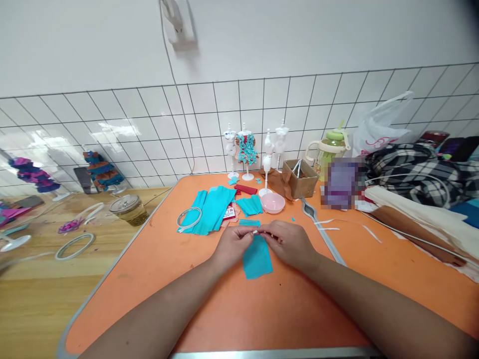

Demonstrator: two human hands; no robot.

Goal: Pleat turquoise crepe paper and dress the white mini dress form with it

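My left hand (pixel 235 244) and my right hand (pixel 290 243) meet near the middle of the orange table, fingers pinched together. Between their fingertips shows a small white scrap (pixel 255 232), too small to name for certain. A turquoise crepe-paper piece (pixel 258 260) extends from beneath the fingers toward me; its upper edge is hidden by them. Just beyond lies a narrow turquoise strip (pixel 249 223). Farther off are a stack of turquoise strips (pixel 250 205) and larger turquoise sheets (pixel 217 209) with a tape roll (pixel 189 218) on them.
A pink bowl (pixel 273 203), a cardboard box (pixel 301 178) and several small white mannequins stand toward the wall; one mannequin (pixel 246 148) wears turquoise pieces. Grey scissors or tongs (pixel 309 209) lie right of the bowl. A lidded glass jar (pixel 129 209) is on the wooden table at left.
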